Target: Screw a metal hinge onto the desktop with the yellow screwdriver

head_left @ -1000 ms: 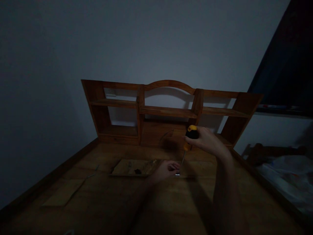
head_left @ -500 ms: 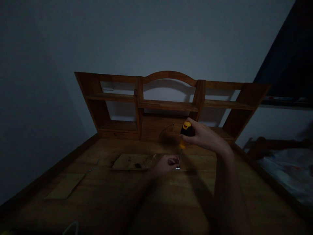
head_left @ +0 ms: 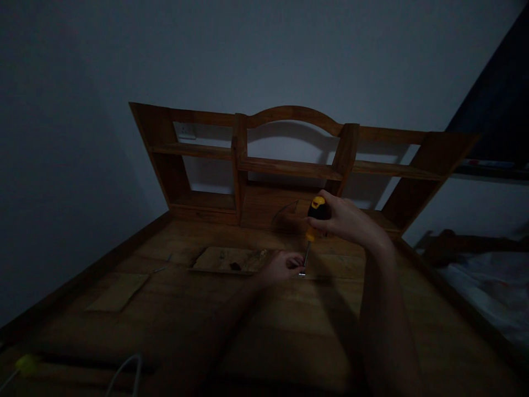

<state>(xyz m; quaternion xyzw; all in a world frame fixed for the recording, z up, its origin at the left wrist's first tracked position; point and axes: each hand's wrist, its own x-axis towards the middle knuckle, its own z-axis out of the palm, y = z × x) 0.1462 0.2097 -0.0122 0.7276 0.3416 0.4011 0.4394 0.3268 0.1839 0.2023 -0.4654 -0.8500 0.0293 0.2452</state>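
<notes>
My right hand is closed round the black and yellow handle of a screwdriver held nearly upright, its thin shaft pointing down at the wooden desk top. Under the tip sits a small shiny metal piece, too small to name. My left hand rests on the desk right beside that tip, fingers curled and pinched at the metal piece. A flat lighter wood panel lies on the desk just left of my left hand, with a small dark spot on it.
A wooden hutch with shelves and an arched top stands at the desk's back against the wall. Another thin panel lies at the left. A white cable and a yellow object sit at the near left edge. The room is dim.
The view has tilted down and shifted, so the hutch sits higher in the picture and the cable and yellow object came into sight. Both hands stay at the screwdriver tip; the handle turned slightly.
</notes>
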